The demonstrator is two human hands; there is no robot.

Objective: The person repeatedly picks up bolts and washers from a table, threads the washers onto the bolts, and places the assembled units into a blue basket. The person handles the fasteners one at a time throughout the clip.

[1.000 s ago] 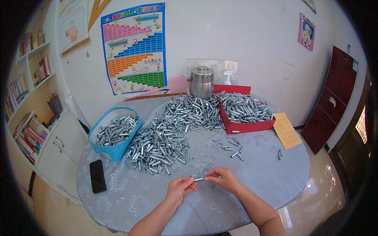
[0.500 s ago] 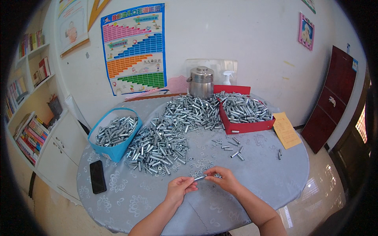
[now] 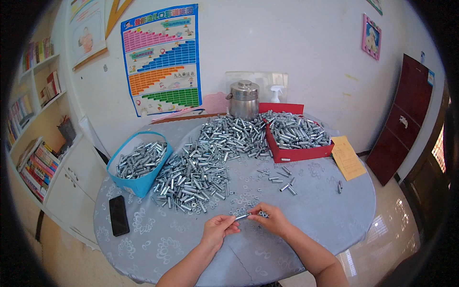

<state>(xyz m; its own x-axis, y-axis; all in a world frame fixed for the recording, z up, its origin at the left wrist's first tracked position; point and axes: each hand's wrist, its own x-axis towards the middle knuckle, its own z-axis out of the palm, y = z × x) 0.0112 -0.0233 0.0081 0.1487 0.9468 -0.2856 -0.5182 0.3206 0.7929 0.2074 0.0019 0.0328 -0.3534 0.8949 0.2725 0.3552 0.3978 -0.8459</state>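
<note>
Both our hands pinch one small metal bolt (image 3: pixel 242 216) over the bench (image 3: pixel 334 215).
Blue basket (image 3: pixel 138 179) at ten o'clock and red box (image 3: pixel 296 154) at one o'clock brim with metal sleeves; left hand (image 3: pixel 219 228) and right hand (image 3: pixel 268 219) each grip an end.

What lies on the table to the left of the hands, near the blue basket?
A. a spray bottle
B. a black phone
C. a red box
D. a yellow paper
B: the black phone lies flat on the table just below the blue basket.
</note>
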